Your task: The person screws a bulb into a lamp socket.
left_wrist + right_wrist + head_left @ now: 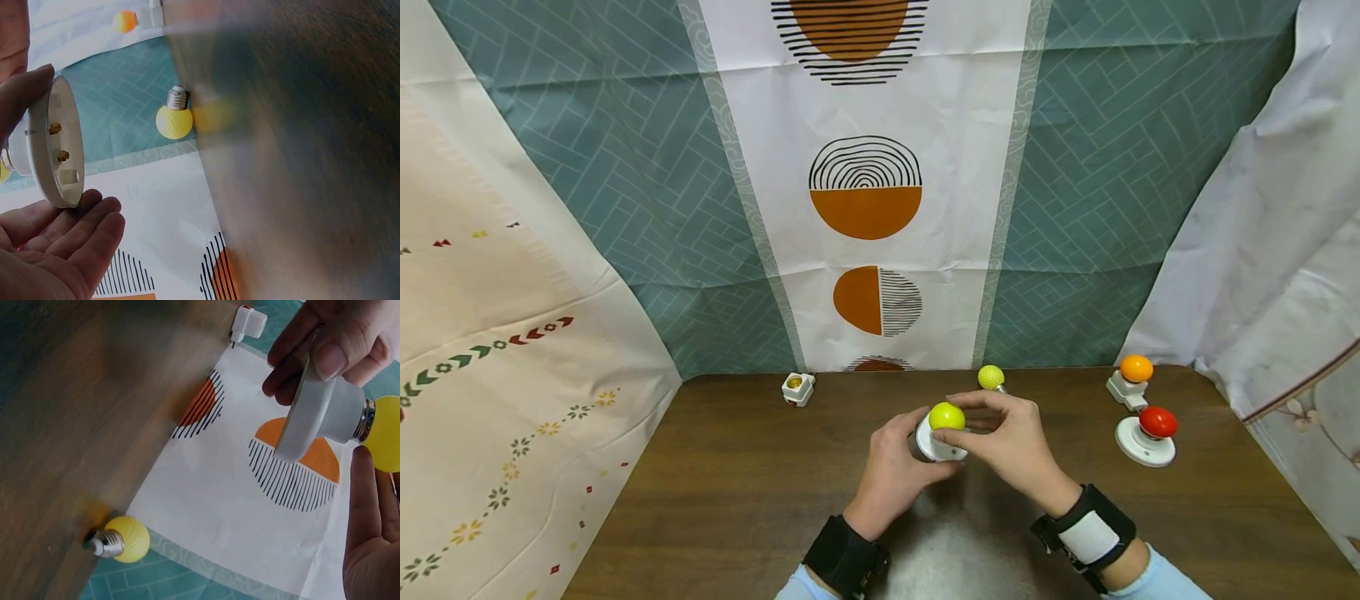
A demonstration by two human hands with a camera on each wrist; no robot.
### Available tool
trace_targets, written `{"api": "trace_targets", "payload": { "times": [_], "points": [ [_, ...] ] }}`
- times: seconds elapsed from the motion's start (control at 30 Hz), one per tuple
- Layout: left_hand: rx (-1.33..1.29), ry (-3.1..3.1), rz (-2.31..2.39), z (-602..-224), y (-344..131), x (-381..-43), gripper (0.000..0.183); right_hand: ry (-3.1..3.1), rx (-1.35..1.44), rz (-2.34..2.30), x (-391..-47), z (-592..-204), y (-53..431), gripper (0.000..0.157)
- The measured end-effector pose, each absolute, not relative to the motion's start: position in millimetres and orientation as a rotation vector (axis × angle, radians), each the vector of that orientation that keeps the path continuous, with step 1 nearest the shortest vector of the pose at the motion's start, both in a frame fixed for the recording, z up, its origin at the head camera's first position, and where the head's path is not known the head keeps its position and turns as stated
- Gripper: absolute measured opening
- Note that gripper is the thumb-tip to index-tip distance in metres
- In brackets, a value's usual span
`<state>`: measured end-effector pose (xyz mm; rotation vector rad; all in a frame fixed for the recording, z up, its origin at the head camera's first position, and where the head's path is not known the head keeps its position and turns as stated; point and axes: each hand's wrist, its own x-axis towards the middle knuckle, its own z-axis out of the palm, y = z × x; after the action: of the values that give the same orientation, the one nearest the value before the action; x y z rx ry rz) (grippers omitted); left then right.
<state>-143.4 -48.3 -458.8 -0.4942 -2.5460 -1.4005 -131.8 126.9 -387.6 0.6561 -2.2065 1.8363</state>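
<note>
My left hand (898, 462) grips a white round lamp holder (306, 415) by its base, tilted above the table. Two brass screws (63, 156) show on the underside in the left wrist view. A yellow light bulb (947, 416) sits in the holder's mouth, with a narrow ring of its metal cap (365, 420) showing. My right hand (1018, 437) has its thumb and fingers around this bulb. Behind the right hand, a second yellow bulb (991, 377) lies on its side near the table's back edge, its screw cap (106, 544) bare.
On the right of the brown table (737, 500) stand an orange bulb (1137, 368) in a square white holder (1126, 390) and a red bulb (1158, 422) in a round white one (1145, 446). A small white socket (797, 389) without a bulb sits at the back left. Patterned cloth (865, 108) hangs behind.
</note>
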Motion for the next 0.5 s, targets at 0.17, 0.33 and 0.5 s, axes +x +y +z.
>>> {"api": "trace_targets", "payload": {
  "times": [0.17,0.33,0.5],
  "points": [
    [-0.502,-2.542,-1.401,-457.5,-48.2,-143.1,0.070,-2.254,0.618,1.785,-130.2,-384.0,128.5,0.045],
    [-0.481,-2.565,-1.393,-458.1,-49.4,-142.2,0.070,-2.317,0.732,1.722,-132.7,-383.8,135.3,0.053],
    [-0.471,-2.568,-1.371,-457.6,-49.0,-142.5,0.071,-2.344,0.864,1.710,-143.4,-399.2,140.8,0.052]
  ]
}}
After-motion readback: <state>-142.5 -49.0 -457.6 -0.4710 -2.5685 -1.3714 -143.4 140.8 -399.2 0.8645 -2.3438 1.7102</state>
